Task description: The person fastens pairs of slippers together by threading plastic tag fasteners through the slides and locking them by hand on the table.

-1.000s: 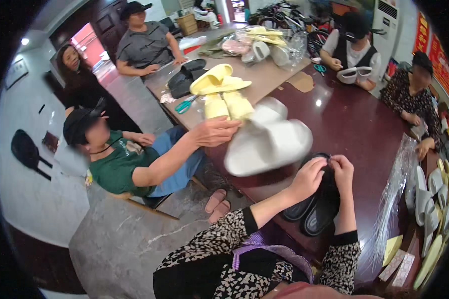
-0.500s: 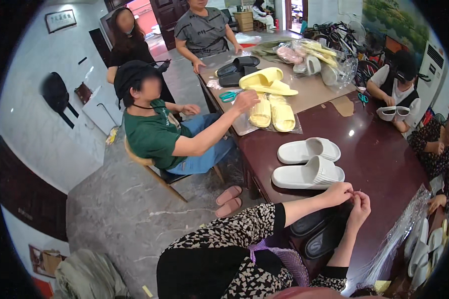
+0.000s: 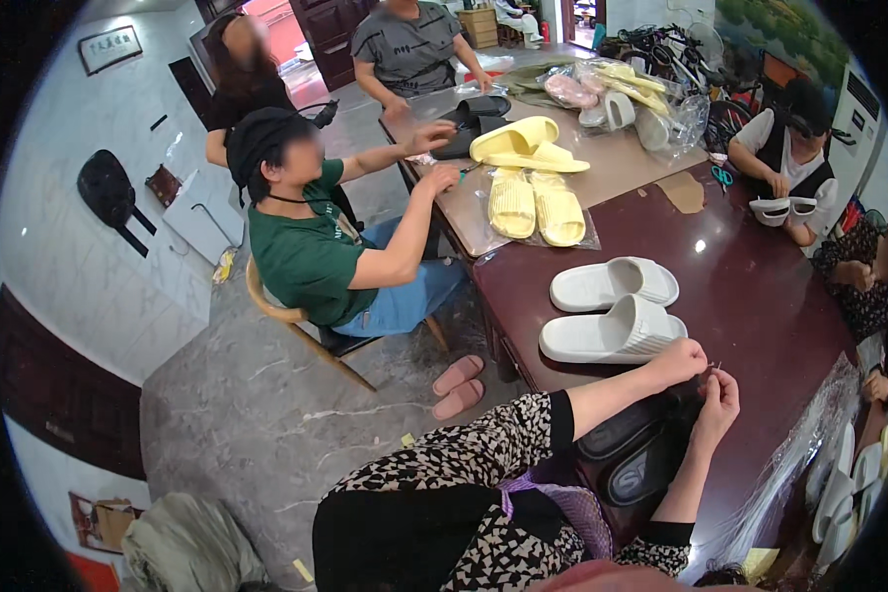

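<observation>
The dark counter (image 3: 760,296) carries a white slipper pair (image 3: 617,311) just beyond the hands. Black slippers (image 3: 641,459) lie at its near edge, directly beneath both hands, likely kept close for handling. The left hand (image 3: 679,361) and right hand (image 3: 717,400) pinch together something too small to identify, each grip nearly closed.

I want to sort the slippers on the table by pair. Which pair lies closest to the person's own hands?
The black pair, lying directly under the left hand and right hand. The white pair lies just beyond; the yellow pair is farther.
</observation>
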`<state>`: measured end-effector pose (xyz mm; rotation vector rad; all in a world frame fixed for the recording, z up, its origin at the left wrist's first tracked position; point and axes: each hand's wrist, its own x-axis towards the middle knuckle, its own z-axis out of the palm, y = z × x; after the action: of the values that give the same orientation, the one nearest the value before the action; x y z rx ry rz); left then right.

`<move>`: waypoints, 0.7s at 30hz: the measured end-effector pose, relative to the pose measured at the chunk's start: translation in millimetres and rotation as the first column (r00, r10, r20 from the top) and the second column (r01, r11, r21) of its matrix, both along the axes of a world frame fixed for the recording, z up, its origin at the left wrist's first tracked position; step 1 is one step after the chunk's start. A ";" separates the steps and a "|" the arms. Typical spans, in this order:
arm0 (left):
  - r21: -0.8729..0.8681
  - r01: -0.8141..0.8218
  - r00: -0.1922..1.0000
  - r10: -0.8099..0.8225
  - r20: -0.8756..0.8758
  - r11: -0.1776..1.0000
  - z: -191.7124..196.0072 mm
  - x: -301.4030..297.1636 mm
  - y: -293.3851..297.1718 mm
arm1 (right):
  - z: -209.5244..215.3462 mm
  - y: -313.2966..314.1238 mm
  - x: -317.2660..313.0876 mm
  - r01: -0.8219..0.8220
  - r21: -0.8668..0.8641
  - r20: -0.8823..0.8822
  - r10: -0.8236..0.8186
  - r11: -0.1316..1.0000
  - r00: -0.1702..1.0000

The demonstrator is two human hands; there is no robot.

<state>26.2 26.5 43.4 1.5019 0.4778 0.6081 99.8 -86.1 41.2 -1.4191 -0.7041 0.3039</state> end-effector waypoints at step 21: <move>-0.199 0.084 0.977 -0.041 0.210 0.976 -4.0 -6.9 -3.8 | -5.2 -0.1 3.6 -0.035 -0.029 -0.022 0.034 0.999 0.999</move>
<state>19.3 22.7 39.4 1.2373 0.3222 0.6354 103.3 -86.2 36.0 -1.4303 -0.7099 0.3570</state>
